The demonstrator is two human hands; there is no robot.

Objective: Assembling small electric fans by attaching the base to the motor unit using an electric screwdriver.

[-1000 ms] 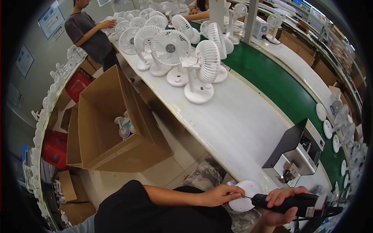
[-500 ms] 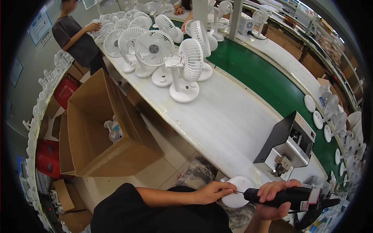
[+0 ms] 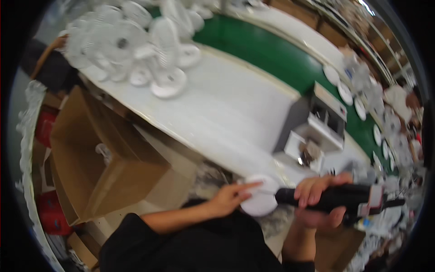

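My right hand [image 3: 317, 199] is wrapped around a black electric screwdriver [image 3: 335, 201], which lies nearly level with its nose pointing left. The tool's tip reaches the white round fan base [image 3: 259, 206] in front of me; blur hides whether it touches a screw. From the left, my left hand [image 3: 226, 199] reaches over to this base. Its index finger is stretched out across the upper part of the disc, apart from the other fingers, and I see nothing held in it.
A metal device with a black side panel [image 3: 312, 129] stands on the white worktable [image 3: 217, 113]. White desk fans [image 3: 165, 50] crowd the far left. Behind runs a green belt [image 3: 263, 50] with white discs. An open cardboard box [image 3: 122, 177] stands at left, near another person [image 3: 50, 63].
My left fingers have gone from a pinch at the screwdriver's tip to spread over the base. The whole view has shifted and blurred; the screwdriver stays in my right hand.
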